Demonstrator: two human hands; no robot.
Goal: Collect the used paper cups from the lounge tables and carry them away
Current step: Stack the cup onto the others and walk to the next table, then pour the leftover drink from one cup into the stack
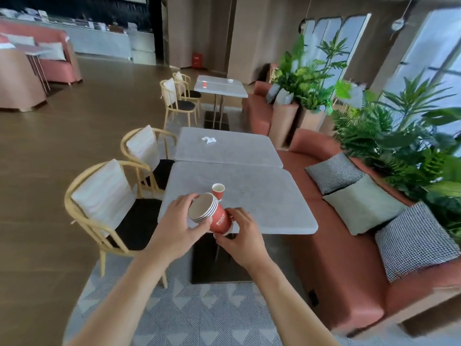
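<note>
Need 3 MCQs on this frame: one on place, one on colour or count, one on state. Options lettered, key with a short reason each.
1. Where does the single red cup stand?
A. on the nearest table
B. on the sofa
C. on a chair

2. What lies on the second table?
A. a plate
B. a crumpled white napkin
C. a phone

3. How is the cup stack held?
A. upright in one hand
B. tilted, in both hands
C. resting on the floor

Key:
1 A, it stands on the grey top just beyond the hands.
2 B, only white paper lies there.
3 B, the left hand grips the rims, the right hand the base.
</note>
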